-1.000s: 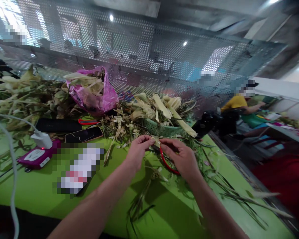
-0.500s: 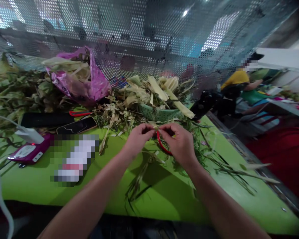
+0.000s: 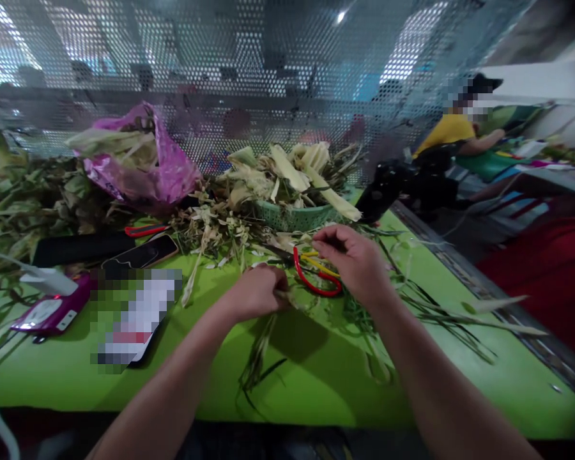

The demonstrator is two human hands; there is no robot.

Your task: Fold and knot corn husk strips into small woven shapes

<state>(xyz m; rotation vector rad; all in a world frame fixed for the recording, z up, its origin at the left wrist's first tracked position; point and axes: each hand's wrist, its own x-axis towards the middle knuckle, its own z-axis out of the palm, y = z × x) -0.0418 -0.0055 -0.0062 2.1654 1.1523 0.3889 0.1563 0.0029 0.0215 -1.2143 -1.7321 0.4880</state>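
Observation:
My left hand (image 3: 263, 291) is closed low over the green table, its fingertips turned down and mostly hidden. Pale plant strands (image 3: 291, 298) show at its fingers; whether it grips them I cannot tell. A thin bundle of greenish-brown strips (image 3: 256, 361) lies just below it. My right hand (image 3: 359, 262) is raised a little to the right, fingers curled together, and what it pinches, if anything, is hidden. Between the hands, a pair of scissors (image 3: 322, 291) with red and yellow handles rests on the table, blades partly under scraps.
Behind lies a green basket (image 3: 292, 218) heaped with pale husks, beside a pink plastic bag (image 3: 172, 176). At left are a phone (image 3: 141, 252), a purple power strip (image 3: 52, 310) and a blurred pale item (image 3: 138, 319). A person in yellow (image 3: 448, 134) sits at another table.
My hands, close together before, have separated. The left has come down toward the strands; the right has moved off slightly right, uncovering the scissors. The camera view has shifted a little.

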